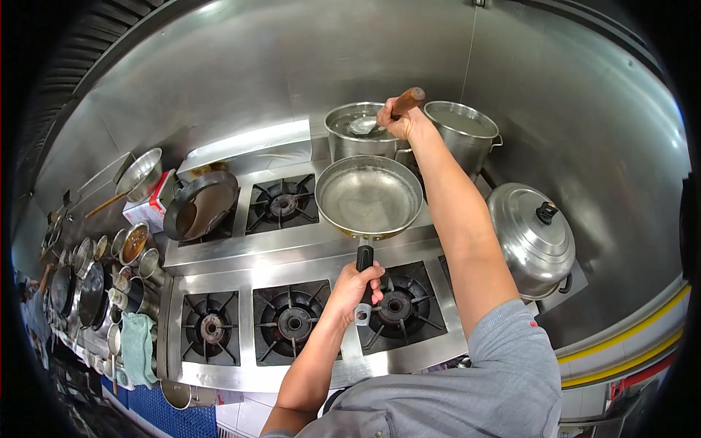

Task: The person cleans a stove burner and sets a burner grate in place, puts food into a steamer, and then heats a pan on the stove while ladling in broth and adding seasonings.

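Note:
My left hand (pixel 353 289) is closed around the black handle of a silver frying pan (pixel 369 191). The pan is held level above the stove, in front of the back pots, and its inside looks bare or thinly wet. With my right hand (pixel 397 123), stretched far forward, I grip a ladle (pixel 409 101) by its wooden handle. Its metal bowl is over or in the left stockpot (pixel 337 143), which holds clear-looking liquid; I cannot tell how deep the bowl reaches. Beside it, partly behind my forearm, stands a second stockpot (pixel 464 139) full of cloudy liquid.
Several gas burners (pixel 293 323) line the steel stove. A dark wok (pixel 198 207) rests at the back left, near a steel bowl (pixel 140 175). On the right sits a big lidded pot (pixel 531 237). A green cloth (pixel 137 349) hangs by crowded containers at far left.

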Motion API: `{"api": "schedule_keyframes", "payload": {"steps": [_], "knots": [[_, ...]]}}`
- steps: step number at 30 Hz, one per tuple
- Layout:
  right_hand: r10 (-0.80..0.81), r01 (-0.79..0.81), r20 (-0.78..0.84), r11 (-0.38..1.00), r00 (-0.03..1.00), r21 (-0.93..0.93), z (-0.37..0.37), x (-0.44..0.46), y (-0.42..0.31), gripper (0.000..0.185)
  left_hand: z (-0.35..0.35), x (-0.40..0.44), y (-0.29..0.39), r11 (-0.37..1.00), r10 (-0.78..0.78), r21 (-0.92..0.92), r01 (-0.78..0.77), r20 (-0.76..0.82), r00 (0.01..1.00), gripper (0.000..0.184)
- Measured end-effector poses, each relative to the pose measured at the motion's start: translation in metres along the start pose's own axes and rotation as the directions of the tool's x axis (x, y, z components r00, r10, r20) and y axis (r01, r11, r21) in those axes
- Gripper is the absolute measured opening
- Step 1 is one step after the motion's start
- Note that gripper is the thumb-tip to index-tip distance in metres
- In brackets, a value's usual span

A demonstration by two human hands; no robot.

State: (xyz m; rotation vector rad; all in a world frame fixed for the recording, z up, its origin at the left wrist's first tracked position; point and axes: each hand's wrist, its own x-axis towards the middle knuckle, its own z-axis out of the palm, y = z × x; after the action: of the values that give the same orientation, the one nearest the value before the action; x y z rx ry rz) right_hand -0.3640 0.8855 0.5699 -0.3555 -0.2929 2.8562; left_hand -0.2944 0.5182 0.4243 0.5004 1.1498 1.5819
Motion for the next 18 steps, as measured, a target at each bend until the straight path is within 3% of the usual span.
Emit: {"api": "schedule_keyframes", "payload": {"steps": [4,5,12,16,18], "knots": [[-0.079,0.082,0.073,0.996,0.994,-0.038,0.014,-0.018,0.005,0.023,0.001,0.002,-0.001,1.000,0.015,-0.012,-0.015,0.033,0.999,0.016],[0.023,-0.020,0.071,0.999,0.997,-0.040,0.023,-0.031,0.009,0.022,0.001,0.001,0.002,1.000,0.016,0.003,-0.017,0.037,0.999,0.016],[0.118,-0.104,0.197,0.991,0.973,-0.083,0.051,-0.124,0.063,0.018,0.004,0.000,0.026,0.998,-0.055,-0.032,0.056,0.019,0.998,0.017],[0.059,-0.039,0.166,0.992,0.984,-0.120,0.032,-0.176,0.101,0.030,-0.004,-0.002,0.038,0.986,-0.113,-0.117,0.118,0.044,0.993,0.012],[0.208,-0.198,0.186,0.978,0.960,-0.071,0.009,-0.198,0.116,0.034,-0.004,-0.009,0.038,0.980,-0.107,-0.162,0.117,0.068,0.992,0.013]]}}
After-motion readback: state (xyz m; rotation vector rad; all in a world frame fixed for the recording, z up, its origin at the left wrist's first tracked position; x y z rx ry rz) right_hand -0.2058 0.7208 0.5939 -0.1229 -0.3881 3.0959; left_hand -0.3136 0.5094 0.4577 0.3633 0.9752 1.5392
